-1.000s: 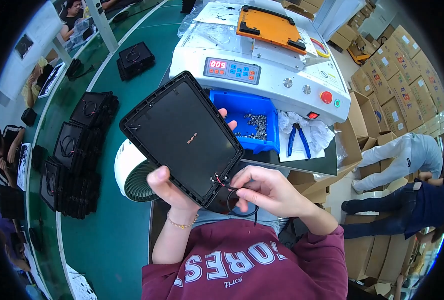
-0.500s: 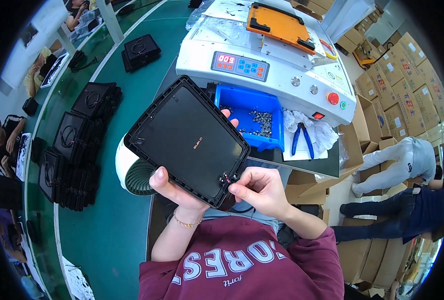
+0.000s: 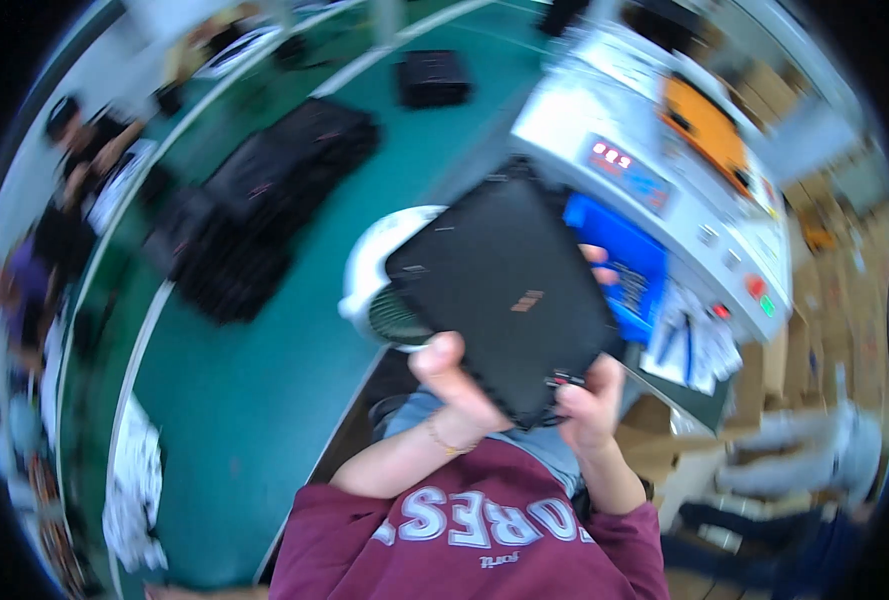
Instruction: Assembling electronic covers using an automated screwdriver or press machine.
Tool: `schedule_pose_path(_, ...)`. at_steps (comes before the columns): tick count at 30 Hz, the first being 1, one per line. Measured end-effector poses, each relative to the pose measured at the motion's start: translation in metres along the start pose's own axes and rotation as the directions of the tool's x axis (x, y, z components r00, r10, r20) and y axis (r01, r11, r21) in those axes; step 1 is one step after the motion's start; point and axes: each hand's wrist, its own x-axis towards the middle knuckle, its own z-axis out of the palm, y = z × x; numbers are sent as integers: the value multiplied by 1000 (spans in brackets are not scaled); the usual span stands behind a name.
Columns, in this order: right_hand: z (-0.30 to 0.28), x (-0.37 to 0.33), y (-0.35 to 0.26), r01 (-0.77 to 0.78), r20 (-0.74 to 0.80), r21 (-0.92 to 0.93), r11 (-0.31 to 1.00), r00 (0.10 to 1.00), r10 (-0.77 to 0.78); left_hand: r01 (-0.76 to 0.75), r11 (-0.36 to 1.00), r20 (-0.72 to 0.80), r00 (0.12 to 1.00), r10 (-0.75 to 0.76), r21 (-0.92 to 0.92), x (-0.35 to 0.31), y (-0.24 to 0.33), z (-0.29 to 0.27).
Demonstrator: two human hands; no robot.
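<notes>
A flat black rectangular panel (image 3: 514, 290) with a ridged rim hangs tilted in front of me. My left hand (image 3: 459, 390) grips it from beneath, the thumb on its left edge and fingertips showing past its right edge. With the thumb on its lower right corner, my right hand (image 3: 594, 405) closes on the panel too. Beside that thumb sits a small bunch of wires or a connector (image 3: 562, 380), blurred. Behind the panel a white fan-like device (image 3: 364, 265) with a dark ribbed opening stands by the green table.
Stacks of black panels (image 3: 264, 190) lie on the green table (image 3: 264, 420), with another stack (image 3: 432, 78) farther back. At the right are a white machine (image 3: 584, 110) with an orange plate (image 3: 704, 125), a blue bin (image 3: 639, 255) of small parts and blue-handled pliers (image 3: 676, 345). People work nearby.
My view has swung left, so the table, machine and bin appear shifted right and blurred. My right hand has gone from pinching at the wires to gripping the panel's corner.
</notes>
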Motion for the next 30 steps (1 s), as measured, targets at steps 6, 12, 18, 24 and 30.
schedule_pose_path(6, 33, 0, 22, -67, 162, 258, 964, 986, 25, -285, 957, -56, 958, 282, -46, -43, 30, 12)
schedule_pose_path(12, 95, -3, 41, -402, 694, 54, 914, 673, 255, -538, 760, -233, 738, 634, 365, -138, 126, 16)
schedule_pose_path(18, 96, -2, 56, -403, 716, 48, 914, 652, 250, -465, 418, -452, 42, 891, 781, -300, 184, -5)
schedule_pose_path(24, 86, 13, 67, -398, 706, 11, 917, 653, 275, -404, 506, -590, -112, 799, 762, -407, 193, -22)
schedule_pose_path(30, 64, 21, 54, -374, 746, -29, 927, 609, 269, -202, 336, -392, -455, 800, 920, -420, 202, -30)
